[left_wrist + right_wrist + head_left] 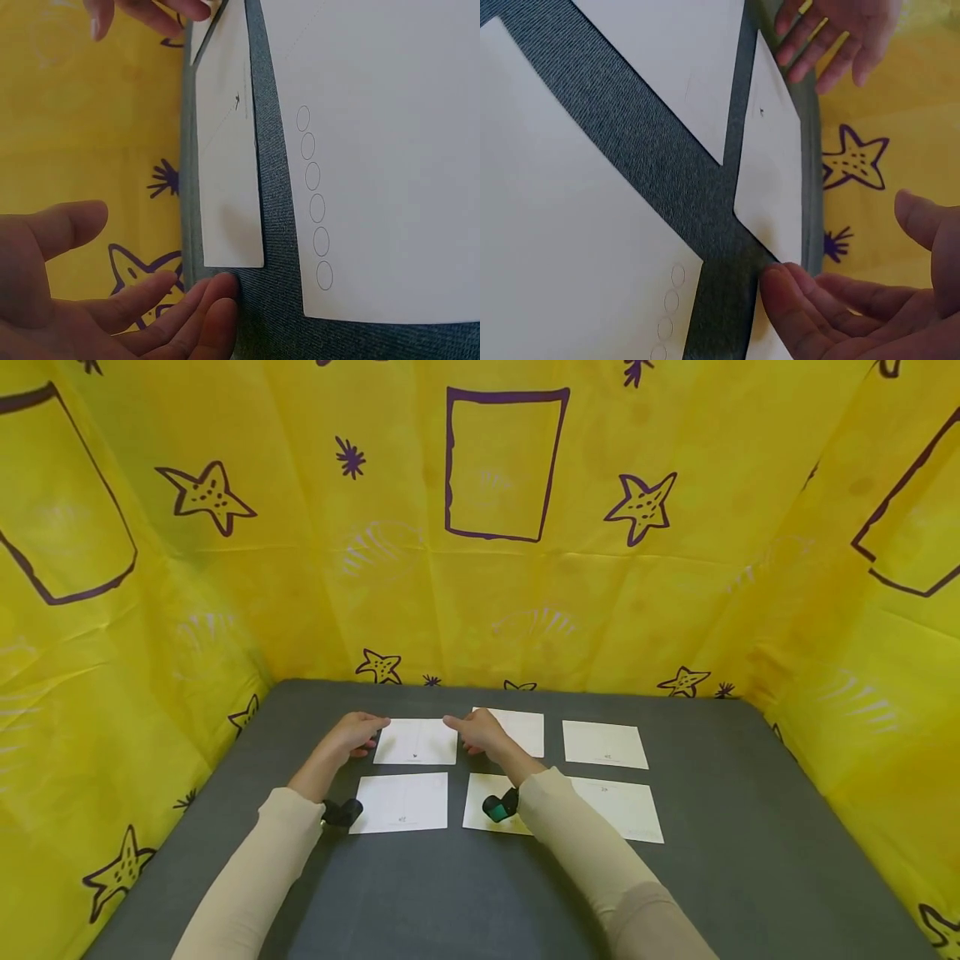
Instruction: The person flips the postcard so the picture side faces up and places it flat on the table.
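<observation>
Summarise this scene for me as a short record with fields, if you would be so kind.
Postcards: six, white, in two rows of three
Left hand: at the left edge of the back-left postcard, fingers relaxed
Right hand: at that card's right edge, partly covering the back-middle postcard
Contact: cannot be told for certain
Sleeves: cream, on both arms
Tabletop: dark grey
Backdrop: yellow cloth with purple-outlined starfish
</observation>
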{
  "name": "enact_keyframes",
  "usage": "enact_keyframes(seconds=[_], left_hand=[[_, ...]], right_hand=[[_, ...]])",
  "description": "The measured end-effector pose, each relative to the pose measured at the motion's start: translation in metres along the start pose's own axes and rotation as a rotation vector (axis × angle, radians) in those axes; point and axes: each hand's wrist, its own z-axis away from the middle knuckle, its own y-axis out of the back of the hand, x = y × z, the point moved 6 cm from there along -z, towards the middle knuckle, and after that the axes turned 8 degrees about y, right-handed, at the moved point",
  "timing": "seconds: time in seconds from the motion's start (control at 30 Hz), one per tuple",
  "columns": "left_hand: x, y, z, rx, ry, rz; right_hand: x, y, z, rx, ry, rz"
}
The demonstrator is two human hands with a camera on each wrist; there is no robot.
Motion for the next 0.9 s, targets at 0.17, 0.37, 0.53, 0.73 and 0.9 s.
enact_keyframes(seconds=[0.17,0.37,0.53,0.73,0.9], left_hand=[[0.001,-0.002,0.000,0.013,0.012,-0.014],[0.002,-0.004,0.002,0.019,-0.002,-0.026],[0.002,-0.004,0.003,0.024,-0.009,-0.042],[0.004,-0.003,0.004,0.063,0.015,-0.069],[0.005,-0.003,0.002,0.091,0.036,-0.084]], right_hand=[[-0.004,-0.006,0.000,0.022,-0.010,0.048],[-0.010,-0.011,-0.001,0.056,-0.030,0.115],[-0.013,-0.015,-0.002,0.048,-0.039,0.138],[-0.014,-0.016,-0.004,0.082,-0.053,0.137],[-0.011,-0.013,-0.005,0.151,-0.077,0.098]])
